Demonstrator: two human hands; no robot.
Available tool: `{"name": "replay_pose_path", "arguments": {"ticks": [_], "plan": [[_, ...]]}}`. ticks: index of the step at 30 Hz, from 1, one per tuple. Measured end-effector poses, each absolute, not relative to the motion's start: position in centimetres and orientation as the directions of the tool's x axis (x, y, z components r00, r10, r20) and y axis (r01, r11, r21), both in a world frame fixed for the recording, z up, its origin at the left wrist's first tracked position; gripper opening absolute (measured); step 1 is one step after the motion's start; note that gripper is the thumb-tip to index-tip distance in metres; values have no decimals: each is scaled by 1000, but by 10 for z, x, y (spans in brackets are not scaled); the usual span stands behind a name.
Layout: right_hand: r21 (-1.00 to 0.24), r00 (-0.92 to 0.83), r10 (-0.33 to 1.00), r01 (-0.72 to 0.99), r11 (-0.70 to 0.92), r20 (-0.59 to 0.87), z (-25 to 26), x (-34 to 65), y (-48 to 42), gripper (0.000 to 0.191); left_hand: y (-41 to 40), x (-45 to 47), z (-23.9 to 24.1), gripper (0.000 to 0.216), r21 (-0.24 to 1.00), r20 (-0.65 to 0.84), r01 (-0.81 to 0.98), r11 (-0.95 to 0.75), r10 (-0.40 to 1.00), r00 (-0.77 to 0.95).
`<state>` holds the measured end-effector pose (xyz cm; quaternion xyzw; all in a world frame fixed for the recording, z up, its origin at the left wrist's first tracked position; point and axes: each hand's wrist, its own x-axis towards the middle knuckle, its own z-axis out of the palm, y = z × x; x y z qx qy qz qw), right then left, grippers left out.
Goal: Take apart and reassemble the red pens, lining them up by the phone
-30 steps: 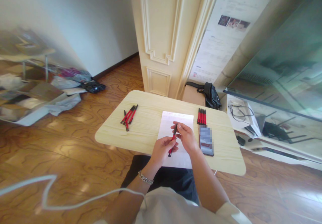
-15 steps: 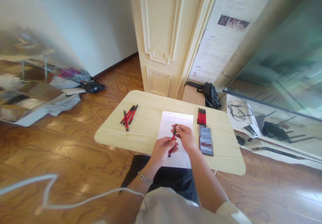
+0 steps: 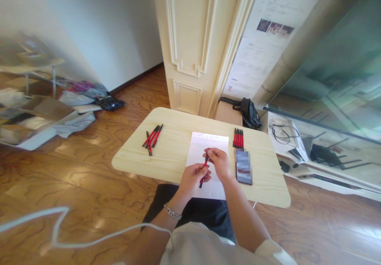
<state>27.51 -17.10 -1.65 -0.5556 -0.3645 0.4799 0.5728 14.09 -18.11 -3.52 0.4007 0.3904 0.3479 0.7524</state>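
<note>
Both my hands hold one red and black pen (image 3: 204, 169) above a white sheet of paper (image 3: 208, 146) on a small light wooden table (image 3: 166, 153). My left hand (image 3: 192, 177) pinches the pen's lower half. My right hand (image 3: 219, 162) grips its upper end with closed fingers. A loose heap of several red and black pens (image 3: 152, 136) lies at the table's left. A neat row of several more pens (image 3: 238, 137) lies at the right, just beyond a phone (image 3: 243, 166) beside my right hand.
Behind the table stands a cream panelled door (image 3: 190, 42) with a black bag (image 3: 248, 112) at its foot. A low glass cabinet (image 3: 324, 146) with cables is at the right. Clothes and boxes (image 3: 59, 110) lie on the wooden floor at the left. A white cable (image 3: 59, 233) crosses the foreground.
Both hands keep hold of the pen and have barely shifted; the view has moved very slightly.
</note>
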Motion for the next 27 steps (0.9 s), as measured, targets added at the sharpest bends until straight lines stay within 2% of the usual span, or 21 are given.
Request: {"name": "replay_pose_path", "arguments": {"ticks": [4,10,16,20,22,27], "plan": [[-994,376,921,-88,-71,-99,-20,273,-170,29,-182,142,-38,39,893,-294,-199,405,856,425],[-978,237,962,-190,-90,-134,-17,272,-173,35,-180,139,-38,37,892,-291,-187,412,839,460],[-995,414,905,-37,-87,-95,-20,272,-170,30,-181,142,-40,36,888,-301,-200,413,853,426],[-987,276,953,-131,-95,-129,-17,272,-172,34,-179,140,-38,36,883,-303,-207,422,848,434],[-986,259,958,-142,-87,-121,-17,272,-173,33,-179,140,-38,36,889,-297,-198,412,850,436],[-994,395,913,-63,-85,-103,-20,271,-172,26,-180,142,-43,34,903,-299,-172,394,862,408]]}}
